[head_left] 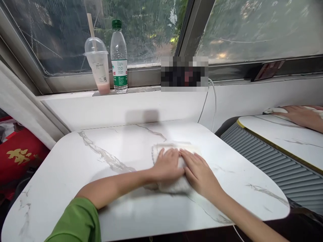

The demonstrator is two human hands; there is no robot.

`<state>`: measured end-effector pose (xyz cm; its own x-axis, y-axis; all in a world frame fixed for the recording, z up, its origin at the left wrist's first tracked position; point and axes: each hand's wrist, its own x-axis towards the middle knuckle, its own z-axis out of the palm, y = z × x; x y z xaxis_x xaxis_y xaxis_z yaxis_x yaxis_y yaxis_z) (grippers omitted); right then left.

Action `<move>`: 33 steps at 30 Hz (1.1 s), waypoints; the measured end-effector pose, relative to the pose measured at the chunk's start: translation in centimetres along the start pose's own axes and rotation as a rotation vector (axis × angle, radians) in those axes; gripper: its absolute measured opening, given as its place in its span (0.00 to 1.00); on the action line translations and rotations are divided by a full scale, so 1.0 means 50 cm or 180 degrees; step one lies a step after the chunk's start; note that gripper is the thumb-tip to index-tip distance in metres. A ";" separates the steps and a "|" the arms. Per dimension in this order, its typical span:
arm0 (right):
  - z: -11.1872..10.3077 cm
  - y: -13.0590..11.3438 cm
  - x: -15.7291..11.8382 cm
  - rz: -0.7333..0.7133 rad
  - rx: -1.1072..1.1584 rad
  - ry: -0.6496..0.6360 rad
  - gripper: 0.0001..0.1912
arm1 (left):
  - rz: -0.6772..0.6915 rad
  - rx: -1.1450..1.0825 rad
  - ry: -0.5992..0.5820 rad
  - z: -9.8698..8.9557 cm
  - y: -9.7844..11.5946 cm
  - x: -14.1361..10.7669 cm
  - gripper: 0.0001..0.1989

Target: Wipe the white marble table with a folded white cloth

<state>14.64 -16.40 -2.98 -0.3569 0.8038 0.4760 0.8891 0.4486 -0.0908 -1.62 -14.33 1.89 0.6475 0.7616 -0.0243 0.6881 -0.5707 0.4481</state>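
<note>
My feed suggests a home. A curtain (24,105) hangs left; water bottle (119,64) and drink cup (99,69) share the far windowsill (145,89).

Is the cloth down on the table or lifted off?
Down: the cloth lies on the table, left hand and right hand on top.

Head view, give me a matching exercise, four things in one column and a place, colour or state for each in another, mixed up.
1. Cloth
2. Bottle
3. Cup
4. Near tabletop

A. Has a green cap
B. Marbled white
C. Under the left hand and right hand
D. Has a straw

Pairs: 1-C, 2-A, 3-D, 4-B
</note>
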 end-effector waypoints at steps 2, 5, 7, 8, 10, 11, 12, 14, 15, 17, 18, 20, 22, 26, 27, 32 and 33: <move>0.035 0.016 0.080 0.0280 0.0032 -0.0080 0.25 | -0.0211 0.0100 0.0236 -0.013 -0.050 0.059 0.27; 0.081 0.024 0.202 0.0510 0.0125 -0.0138 0.24 | -0.0354 0.0428 0.0550 -0.037 -0.128 0.128 0.25; 0.102 0.021 0.268 0.0503 0.0219 -0.0175 0.23 | -0.0466 0.0571 0.0655 -0.056 -0.171 0.155 0.24; 0.110 0.019 0.293 0.0493 0.0258 -0.0186 0.23 | -0.0525 0.0601 0.0680 -0.065 -0.188 0.163 0.24; 0.121 0.017 0.326 0.0495 0.0315 -0.0193 0.23 | -0.0601 0.0624 0.0727 -0.078 -0.212 0.172 0.23; 0.125 0.017 0.334 0.0502 0.0334 -0.0190 0.23 | -0.0628 0.0637 0.0757 -0.081 -0.218 0.173 0.23; 0.128 0.018 0.337 0.0505 0.0357 -0.0185 0.23 | -0.0654 0.0659 0.0775 -0.082 -0.220 0.173 0.23; 0.130 0.022 0.330 0.0450 0.0406 -0.0185 0.23 | -0.0691 0.0704 0.0785 -0.079 -0.215 0.168 0.23; 0.129 0.023 0.322 0.0395 0.0415 -0.0196 0.24 | -0.0708 0.0721 0.0780 -0.076 -0.210 0.163 0.23; 0.123 0.022 0.298 0.0278 0.0383 -0.0245 0.25 | -0.0736 0.0751 0.0745 -0.067 -0.193 0.148 0.23; 0.119 0.019 0.282 0.0238 0.0340 -0.0279 0.25 | -0.0743 0.0771 0.0718 -0.062 -0.184 0.136 0.23; 0.106 0.003 0.243 0.0198 0.0215 -0.0337 0.26 | -0.0696 0.0823 0.0664 -0.052 -0.163 0.101 0.24; 0.088 -0.023 0.194 0.0096 0.0080 -0.0332 0.26 | -0.0559 0.0872 0.0635 -0.038 -0.138 0.053 0.24; 0.027 -0.103 0.078 -0.0307 0.0015 -0.0123 0.25 | -0.0280 0.0896 0.0638 -0.008 -0.079 -0.080 0.24; 0.008 -0.126 0.050 -0.0412 0.0059 -0.0091 0.25 | -0.0228 0.0885 0.0655 -0.001 -0.064 -0.117 0.25; -0.069 -0.223 -0.048 -0.0535 0.0300 -0.0218 0.21 | 0.0279 0.0640 0.0553 0.008 -0.010 -0.269 0.24; -0.074 -0.234 -0.056 -0.0548 0.0340 -0.0203 0.21 | 0.0305 0.0578 0.0523 0.006 -0.006 -0.286 0.24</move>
<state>6.29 -25.35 0.00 -0.5214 0.7332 0.4365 0.7792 0.6176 -0.1068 -10.97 -25.14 1.85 0.6609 0.7326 0.1628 0.6833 -0.6771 0.2731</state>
